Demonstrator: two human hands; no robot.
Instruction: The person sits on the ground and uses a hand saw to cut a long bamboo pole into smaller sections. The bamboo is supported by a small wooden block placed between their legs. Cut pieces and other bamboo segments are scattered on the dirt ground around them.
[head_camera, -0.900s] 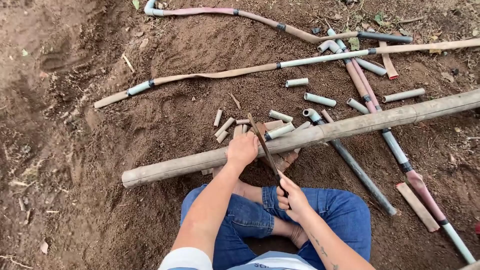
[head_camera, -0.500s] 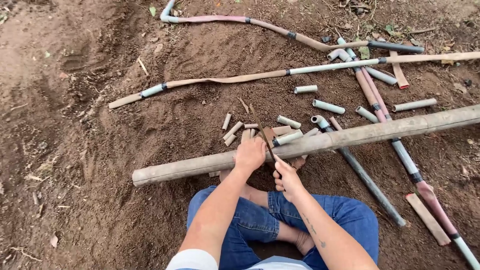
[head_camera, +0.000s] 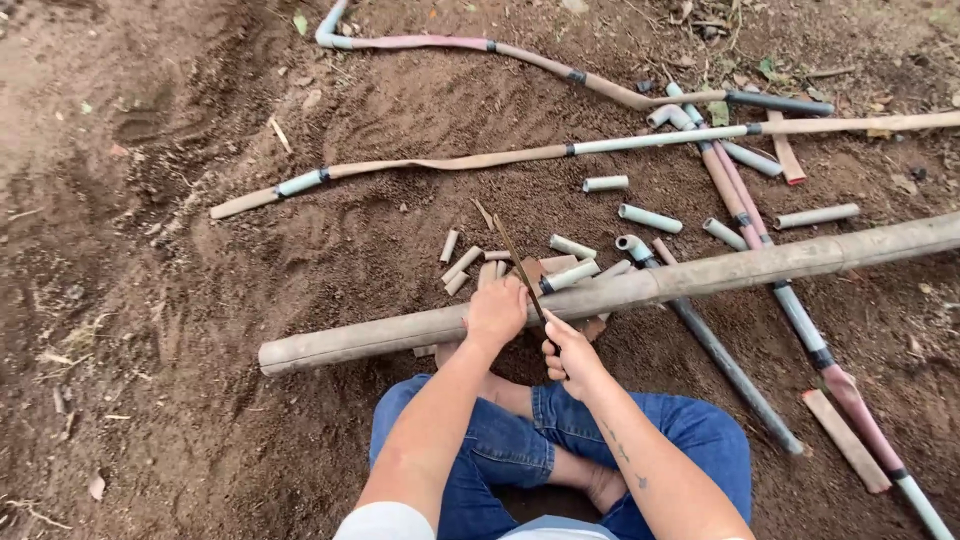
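Head view looks down on a person sitting cross-legged in blue jeans on loose brown dirt. Left hand (head_camera: 497, 312) lies palm down on a long, dusty tan bamboo-like pole (head_camera: 640, 290), fingers curled over its rounded top. Right hand (head_camera: 570, 352), just beside the left and nearer the body, is closed in a narrow grip on the handle of a thin dark saw blade (head_camera: 517, 266), which slants up across the pole between the two hands. Pole runs from the middle of the ground to its right edge. Beyond it lie short cut tube pieces (head_camera: 560, 262), pale and cylindrical, and long jointed pipes (head_camera: 470, 160) toward the far edge.
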